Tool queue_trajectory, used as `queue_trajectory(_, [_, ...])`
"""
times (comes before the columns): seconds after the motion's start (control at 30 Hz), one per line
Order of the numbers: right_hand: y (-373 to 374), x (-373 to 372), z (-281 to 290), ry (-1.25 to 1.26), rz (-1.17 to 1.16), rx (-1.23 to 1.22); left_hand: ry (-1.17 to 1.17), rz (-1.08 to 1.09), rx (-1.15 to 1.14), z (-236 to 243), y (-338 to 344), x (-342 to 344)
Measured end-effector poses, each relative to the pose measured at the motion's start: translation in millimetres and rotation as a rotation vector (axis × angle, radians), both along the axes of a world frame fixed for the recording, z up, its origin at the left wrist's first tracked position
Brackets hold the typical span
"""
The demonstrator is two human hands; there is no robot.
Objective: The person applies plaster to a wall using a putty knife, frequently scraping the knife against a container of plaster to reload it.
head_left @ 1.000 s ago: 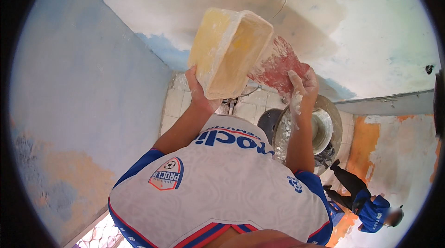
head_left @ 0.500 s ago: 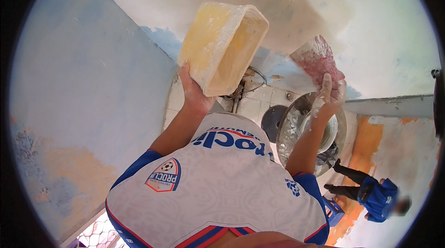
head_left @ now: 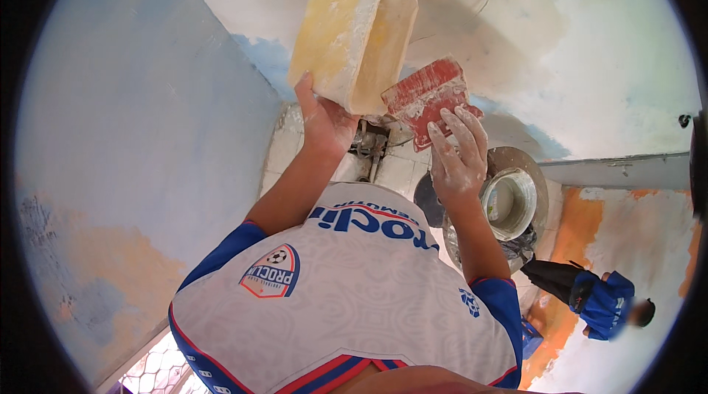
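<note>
My left hand (head_left: 324, 120) grips the lower end of a yellow rectangular plastic tub (head_left: 332, 36), its walls smeared with whitish plaster and its mouth tilted toward the right. In my right hand (head_left: 461, 154) is a red putty knife (head_left: 431, 95), a wide flat blade streaked with white compound. Its edge is close beside the tub's lower rim; whether they touch, I cannot tell. White residue coats the fingers of my right hand, which press on the red tool. The tub's inside shows only in part.
Below my right forearm a round dusty basin (head_left: 542, 173) holds a white bucket (head_left: 510, 202). Patchy walls stand ahead and at the left, the left one a blue-grey wall (head_left: 140, 114). A person in blue (head_left: 608, 305) stands at the far right, near a blue stool (head_left: 529, 339).
My right hand has brought the putty knife leftward to the tub and turned it. The tub has risen slightly and tilted more upright. The person at the right has shifted a little.
</note>
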State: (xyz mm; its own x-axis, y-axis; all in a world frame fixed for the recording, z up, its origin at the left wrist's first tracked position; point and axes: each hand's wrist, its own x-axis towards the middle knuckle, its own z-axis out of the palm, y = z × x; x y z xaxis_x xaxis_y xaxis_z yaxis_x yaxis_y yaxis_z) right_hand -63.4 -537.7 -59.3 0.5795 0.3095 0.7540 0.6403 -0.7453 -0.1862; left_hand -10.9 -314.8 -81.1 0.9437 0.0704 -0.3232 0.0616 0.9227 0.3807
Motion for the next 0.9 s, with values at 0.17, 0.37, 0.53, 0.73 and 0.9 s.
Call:
queue_trajectory(0.17, [1.2, 8.8, -1.1, 0.045, -0.029, -0.038, -0.05, 0.032, 0.055, 1.4, -2.0, 9.1])
queue_trajectory(0.37, [-9.0, 15.0, 17.7, 0.056, 0.015, -0.141, -0.063, 0.072, 0.033, 18.4, -4.4, 3.1])
queue_trajectory(0.53, [-10.5, 18.2, 42.4, 0.028, 0.088, -0.284, 0.018, 0.149, 0.158, 32.1, -4.0, -10.8])
queue_trajectory(0.73, [-2.6, 12.5, 71.7, -0.038, 0.127, -0.388, -0.116, 0.172, 0.17, 43.5, 3.2, -33.8])
queue_trajectory(0.9, [38.4, 39.8, 94.2, -0.088, 0.091, -0.472, -0.044, 0.197, 0.123, 60.1, 26.7, -16.9])
